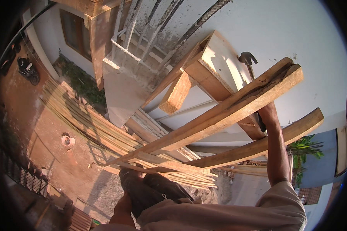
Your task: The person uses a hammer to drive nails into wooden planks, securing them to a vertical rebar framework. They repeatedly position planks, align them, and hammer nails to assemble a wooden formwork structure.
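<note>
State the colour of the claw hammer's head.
The claw hammer's head is dark grey to black, showing best in the head view.

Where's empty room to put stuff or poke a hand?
Below, dirt between the motorbike and planks looks bare. A hand might fit between the two beams, left of the right forearm. It's crowded around the rods.

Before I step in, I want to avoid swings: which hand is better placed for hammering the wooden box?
Probably the right hand: it holds the hammer beside the wooden box. The left hand is hidden, its forearm low near the legs.
</note>
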Demonstrator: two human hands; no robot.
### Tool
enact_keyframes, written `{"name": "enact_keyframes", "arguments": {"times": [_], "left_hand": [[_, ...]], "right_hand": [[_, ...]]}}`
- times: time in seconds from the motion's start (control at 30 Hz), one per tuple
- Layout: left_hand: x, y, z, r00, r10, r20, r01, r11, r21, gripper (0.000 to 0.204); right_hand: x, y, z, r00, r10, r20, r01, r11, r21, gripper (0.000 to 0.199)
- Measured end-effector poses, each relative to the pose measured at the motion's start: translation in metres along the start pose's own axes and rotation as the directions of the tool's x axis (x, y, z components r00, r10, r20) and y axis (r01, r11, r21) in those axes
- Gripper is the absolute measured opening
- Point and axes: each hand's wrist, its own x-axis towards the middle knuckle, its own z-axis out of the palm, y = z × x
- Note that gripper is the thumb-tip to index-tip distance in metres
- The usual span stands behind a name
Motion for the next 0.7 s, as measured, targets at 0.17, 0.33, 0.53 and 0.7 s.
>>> {"name": "enact_keyframes", "arguments": {"times": [0.17,0.33,0.53,0.7], "left_hand": [[-0.013,0.000,0.001,1.000,0.005,0.005,-0.005,1.000,-0.007,0.025],[-0.014,0.007,0.005,1.000,0.010,0.029,-0.010,1.000,-0.012,0.025],[-0.008,0.019,0.003,0.999,0.024,0.044,-0.023,0.999,-0.022,0.025],[-0.006,0.025,0.004,0.999,0.029,0.040,-0.027,0.999,-0.043,0.025]], "right_hand": [[-0.002,-0.003,0.003,0.999,-0.004,-0.041,0.004,1.000,0.006,0.045],[-0.006,-0.009,0.003,0.998,-0.042,-0.037,0.043,0.999,0.024,0.046],[-0.008,-0.017,0.003,1.000,0.004,-0.026,-0.004,1.000,0.028,0.047],[-0.010,-0.024,0.003,0.999,0.027,-0.024,-0.026,1.000,0.007,0.048]]}}
